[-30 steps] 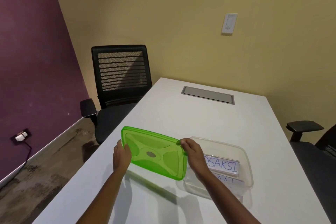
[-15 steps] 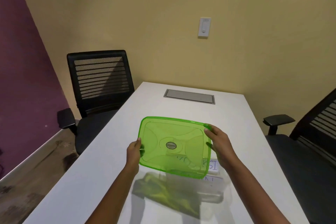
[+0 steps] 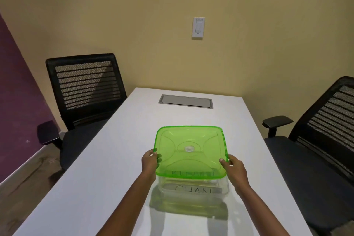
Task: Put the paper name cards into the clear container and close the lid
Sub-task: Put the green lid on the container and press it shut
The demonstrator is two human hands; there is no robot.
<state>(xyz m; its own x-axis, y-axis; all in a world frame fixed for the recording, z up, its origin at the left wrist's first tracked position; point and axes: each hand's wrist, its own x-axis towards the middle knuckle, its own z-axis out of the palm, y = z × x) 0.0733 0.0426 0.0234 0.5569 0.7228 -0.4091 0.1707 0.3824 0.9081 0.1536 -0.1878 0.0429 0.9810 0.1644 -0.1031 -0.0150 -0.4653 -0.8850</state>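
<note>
"CHAN" on name card (image 3: 193, 189)

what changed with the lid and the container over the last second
The green lid went from tilted, to the left of the clear container, to lying level over its opening. Whether it is pressed shut cannot be told. The left hand and right hand grip its two sides as before. The name cards stayed inside the container, which rests on the white table.

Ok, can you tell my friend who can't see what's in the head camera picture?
Two hands, left hand and right hand, hold a green lid over a clear container of paper name cards on a white table. Black chairs stand on both sides.
</note>
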